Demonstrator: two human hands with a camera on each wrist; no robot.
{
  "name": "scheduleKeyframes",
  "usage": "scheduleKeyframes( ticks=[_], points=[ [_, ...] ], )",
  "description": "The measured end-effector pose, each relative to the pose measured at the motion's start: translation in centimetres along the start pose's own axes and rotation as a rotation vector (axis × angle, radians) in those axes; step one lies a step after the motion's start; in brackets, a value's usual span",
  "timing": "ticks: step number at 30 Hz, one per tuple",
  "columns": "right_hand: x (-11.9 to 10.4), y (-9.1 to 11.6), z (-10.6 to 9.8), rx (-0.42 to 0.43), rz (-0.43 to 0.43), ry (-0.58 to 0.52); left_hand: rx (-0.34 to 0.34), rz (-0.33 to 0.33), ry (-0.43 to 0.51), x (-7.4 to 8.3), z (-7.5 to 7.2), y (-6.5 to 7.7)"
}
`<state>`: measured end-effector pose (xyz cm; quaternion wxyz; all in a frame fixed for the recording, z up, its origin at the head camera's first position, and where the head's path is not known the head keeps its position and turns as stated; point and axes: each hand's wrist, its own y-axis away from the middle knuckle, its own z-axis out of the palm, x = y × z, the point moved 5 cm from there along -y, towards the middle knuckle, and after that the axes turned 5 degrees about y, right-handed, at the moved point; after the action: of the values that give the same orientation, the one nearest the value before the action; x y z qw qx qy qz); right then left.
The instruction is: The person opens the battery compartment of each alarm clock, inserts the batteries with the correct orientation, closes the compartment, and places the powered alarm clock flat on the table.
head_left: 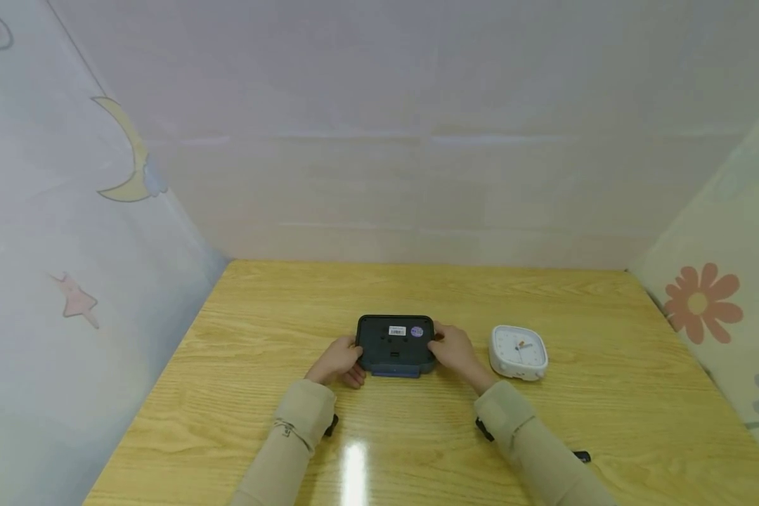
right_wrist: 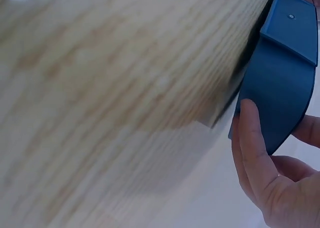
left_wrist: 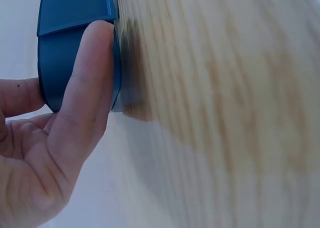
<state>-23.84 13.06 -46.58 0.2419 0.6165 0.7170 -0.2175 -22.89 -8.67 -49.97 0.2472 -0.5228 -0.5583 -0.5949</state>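
A dark blue, nearly black rounded rectangular case [head_left: 379,344] shows a face with a barcode label and a round purple sticker in the head view. My left hand [head_left: 340,360] grips its left end, thumb on the upper face and fingers beneath. At the other end, my right hand [head_left: 453,348] holds it the same way. Both wrist views show the case's blue side [left_wrist: 57,53] close over the wood surface, fingertips along its lower edge. To the right of my right hand stands a white square clock [head_left: 519,353], dial tilted up.
The wooden table [head_left: 259,309] meets a pale wall [head_left: 417,197] at the back, with printed side walls left and right. A small black object [head_left: 582,456] lies beside my right forearm. Light glares off the table's front.
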Motion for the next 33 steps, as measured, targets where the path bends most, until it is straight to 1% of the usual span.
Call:
scheduleKeyframes(
  ticks=[4,7,17,21,27,33],
  points=[
    [-0.1,0.2,-0.2,0.004,0.028,-0.039,-0.008,0.001,0.013,0.0,-0.1,0.1],
    [-0.2,0.4,-0.3,0.014,0.033,-0.077,-0.013,0.002,0.029,0.0,0.0,0.2],
    [0.5,0.8,-0.5,0.049,0.087,-0.291,-0.046,0.027,0.052,0.0,0.4,0.2],
    [0.7,0.8,-0.7,0.053,0.111,-0.346,-0.056,0.027,0.052,-0.1,0.6,0.2],
    [0.7,0.7,-1.1,0.073,0.126,-0.351,-0.076,0.039,0.072,0.0,0.8,0.3],
    [0.4,0.8,-1.5,0.108,0.101,-0.326,-0.094,0.036,0.087,0.1,1.1,0.3]
  ],
)
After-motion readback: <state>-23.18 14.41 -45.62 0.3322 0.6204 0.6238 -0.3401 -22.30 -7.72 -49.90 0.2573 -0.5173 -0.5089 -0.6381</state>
